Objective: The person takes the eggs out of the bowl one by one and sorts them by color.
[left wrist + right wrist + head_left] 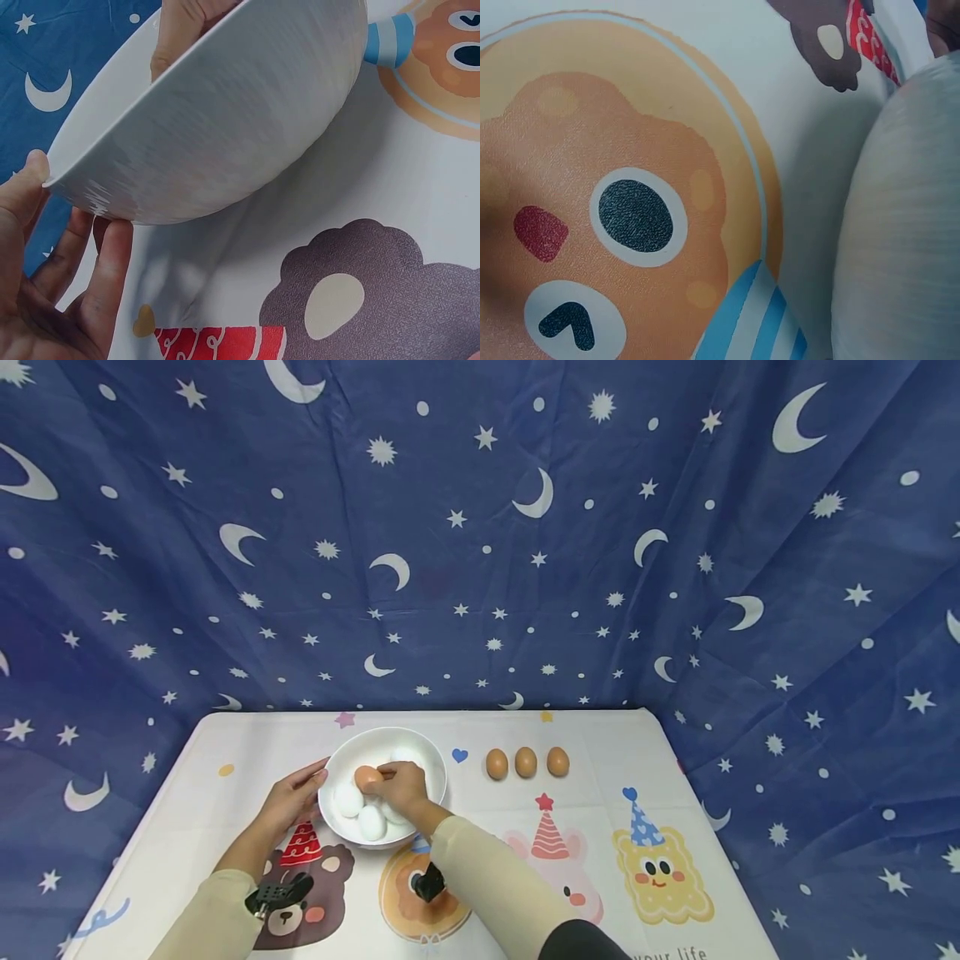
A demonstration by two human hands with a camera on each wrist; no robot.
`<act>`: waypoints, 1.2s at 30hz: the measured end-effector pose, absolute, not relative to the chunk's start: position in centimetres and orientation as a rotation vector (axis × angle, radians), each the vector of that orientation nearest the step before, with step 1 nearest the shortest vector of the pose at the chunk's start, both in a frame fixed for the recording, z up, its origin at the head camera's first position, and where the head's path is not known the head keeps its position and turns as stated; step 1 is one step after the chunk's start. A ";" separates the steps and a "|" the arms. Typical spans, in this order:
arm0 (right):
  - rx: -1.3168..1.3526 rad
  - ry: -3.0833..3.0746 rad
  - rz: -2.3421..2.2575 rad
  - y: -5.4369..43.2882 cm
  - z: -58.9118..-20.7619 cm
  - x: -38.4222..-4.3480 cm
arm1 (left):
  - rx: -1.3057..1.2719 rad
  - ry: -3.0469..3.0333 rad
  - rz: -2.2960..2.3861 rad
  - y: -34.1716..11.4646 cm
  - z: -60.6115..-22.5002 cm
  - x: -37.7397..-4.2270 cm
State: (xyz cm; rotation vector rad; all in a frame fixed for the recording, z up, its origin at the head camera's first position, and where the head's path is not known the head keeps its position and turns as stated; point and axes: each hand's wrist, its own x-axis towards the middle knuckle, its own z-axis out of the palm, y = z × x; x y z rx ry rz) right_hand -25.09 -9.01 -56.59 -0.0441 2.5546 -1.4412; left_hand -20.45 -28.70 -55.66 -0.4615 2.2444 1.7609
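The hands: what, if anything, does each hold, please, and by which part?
The right hand holds a brown egg by its right side; the left hand, the bowl by its rim.

Head cam high, farther off, faces forward-down over table (pixel 637 777); wrist cams close: left faces bowl (pixel 232 127) side-on, right mostly down; both share bowl, pancake print (pixel 645 142).

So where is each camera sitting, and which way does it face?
Head: worn on the head, facing forward and down at the round white bowl; left hand, right hand and cream sleeves show.
Left wrist: worn there, facing the bowl's outside; left fingers at its rim and part of the right hand show.
Right wrist: worn there, facing the white printed tabletop and bowl's side; a sliver of hand shows, top right.
Shared: both wrist views show the bowl's outer wall and printed brown bear.
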 end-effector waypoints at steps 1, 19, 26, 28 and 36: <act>-0.027 2.538 -1.458 -8.9 -56.5 -25.1 | -0.458 2.245 1.763 -28.7 -55.7 -20.5; 0.059 2.301 -1.597 -7.2 -54.9 -24.5 | -0.483 2.238 1.748 -28.8 -56.0 -20.4; 0.056 2.105 -1.726 -6.6 -54.0 -24.3 | -0.485 2.236 1.745 -29.0 -56.0 -20.3; 0.047 2.067 -1.755 -6.4 -53.9 -24.4 | -0.480 2.237 1.747 -29.0 -55.9 -20.3; -0.028 2.011 -1.729 -4.8 -53.2 -24.4 | -0.453 2.228 1.768 -28.8 -55.6 -20.3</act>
